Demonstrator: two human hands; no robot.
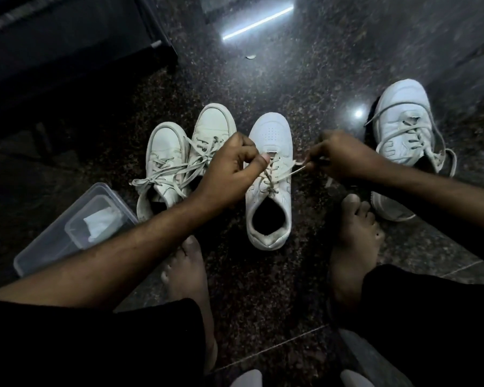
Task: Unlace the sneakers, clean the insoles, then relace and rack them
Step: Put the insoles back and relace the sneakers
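Sneaker pair [179, 157] and plastic box [67, 233] crowd the left floor.

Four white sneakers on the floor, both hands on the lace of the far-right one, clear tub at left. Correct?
Not quite. In the head view both hands, left hand and right hand, work the lace of the middle sneaker, not the far-right sneaker. Four white sneakers and the clear tub at left are correct.

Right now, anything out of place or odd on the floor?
Mildly: the far-right sneaker sits apart and angled, away from the other three. A small scrap lies on the floor beyond them; can't tell what it is.
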